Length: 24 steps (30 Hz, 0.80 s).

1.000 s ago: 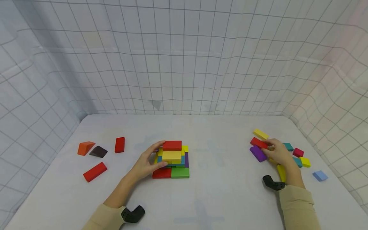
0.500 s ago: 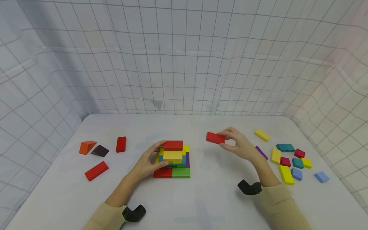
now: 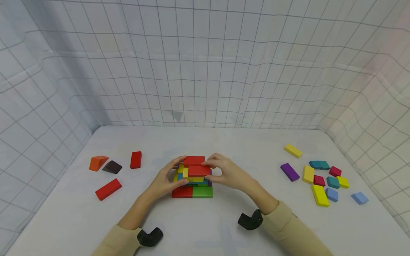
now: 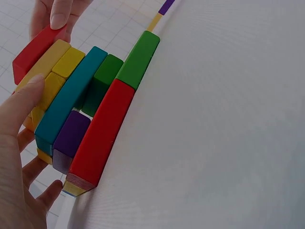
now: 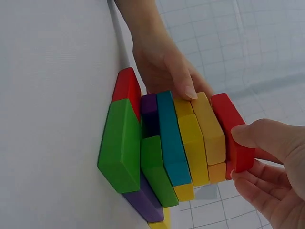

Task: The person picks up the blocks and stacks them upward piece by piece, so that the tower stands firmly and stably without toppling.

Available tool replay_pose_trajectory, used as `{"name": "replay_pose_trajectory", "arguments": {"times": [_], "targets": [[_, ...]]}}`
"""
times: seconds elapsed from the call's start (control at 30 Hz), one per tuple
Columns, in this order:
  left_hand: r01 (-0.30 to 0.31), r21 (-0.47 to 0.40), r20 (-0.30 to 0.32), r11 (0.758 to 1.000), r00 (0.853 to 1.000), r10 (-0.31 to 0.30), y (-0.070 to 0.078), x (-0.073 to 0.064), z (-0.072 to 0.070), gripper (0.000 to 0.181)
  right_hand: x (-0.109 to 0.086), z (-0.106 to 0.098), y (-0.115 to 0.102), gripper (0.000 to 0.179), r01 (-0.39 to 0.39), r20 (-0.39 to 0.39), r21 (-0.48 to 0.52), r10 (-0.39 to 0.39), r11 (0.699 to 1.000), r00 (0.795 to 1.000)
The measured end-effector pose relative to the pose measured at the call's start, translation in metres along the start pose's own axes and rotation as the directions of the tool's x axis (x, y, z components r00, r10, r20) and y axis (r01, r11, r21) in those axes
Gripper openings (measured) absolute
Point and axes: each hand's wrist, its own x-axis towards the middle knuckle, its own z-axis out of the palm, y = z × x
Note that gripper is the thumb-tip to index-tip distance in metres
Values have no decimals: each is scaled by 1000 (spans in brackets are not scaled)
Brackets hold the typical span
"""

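A layered stack of coloured wooden blocks [image 3: 182, 192] stands mid-table, with red and green blocks at its base and teal, purple and yellow ones above. My right hand [image 3: 231, 174] pinches a red block [image 3: 198, 171] between thumb and fingers, right over the pale yellow block [image 5: 208, 129] at the top front. Behind it lies another red block [image 3: 193, 160]. My left hand [image 3: 163, 183] spans the stack's left side, its thumb at the front against the pale yellow block and its fingers reaching round behind.
To the left lie an orange wedge [image 3: 98, 163], a dark wedge [image 3: 112, 167] and two red blocks [image 3: 108, 189]. Several loose blocks, among them a purple block [image 3: 289, 172] and a yellow block [image 3: 320, 195], are scattered on the right. A grid-patterned curtain [image 3: 205, 71] surrounds the table.
The right hand has picked the red block from the right-hand pile and carried it left to the top of the stack. The left hand has stayed at the stack.
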Motion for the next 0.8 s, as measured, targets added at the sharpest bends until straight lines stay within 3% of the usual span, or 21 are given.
{"name": "replay_pose_trajectory", "arguments": {"times": [0.37,0.8], "targets": [[-2,1,-6,1000,1000,2,1,1,0,68,3,8,-1,37,5,-94,53,0,999,996],[-92,0,-37,996,995,92,7,3,4,62,5,13,5,44,-11,-117,49,17,999,993]]}}
